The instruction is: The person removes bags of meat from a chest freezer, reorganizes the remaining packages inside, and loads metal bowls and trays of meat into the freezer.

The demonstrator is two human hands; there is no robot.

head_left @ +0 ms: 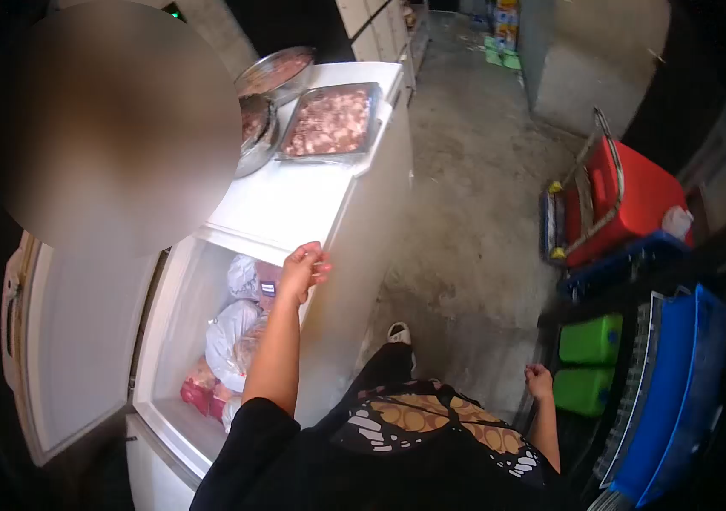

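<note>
"So, where is the freezer point(370, 217)?"

"It's on the left side of the person point(397, 464)."

"Which way does it point?"

"Its long side runs away from the person, and slants a bit to the right as it goes up the view. The near part is open. Its lid point(82, 349) is swung up and stands on the left, across from the person."

"What's inside?"

"Some pale bags point(228, 341) in a heap, and red lumps point(199, 390) near them. A brown pack point(267, 274) with a small label lies just beside the bags, at the far end of the hole."

"And the hands?"

"The left hand point(301, 271) is up over the front edge. It looks empty, with its fingers loose and a bit bent. I can't tell if it touches the edge. The right hand point(539, 381) is near two green boxes point(591, 341). Its fingers are curled, but I can't tell if they hold something."

"What's on the white top point(295, 200)?"

"A tray point(374, 111) of chopped meat point(329, 123), and bowls point(296, 83) of meat just beside it."
</note>
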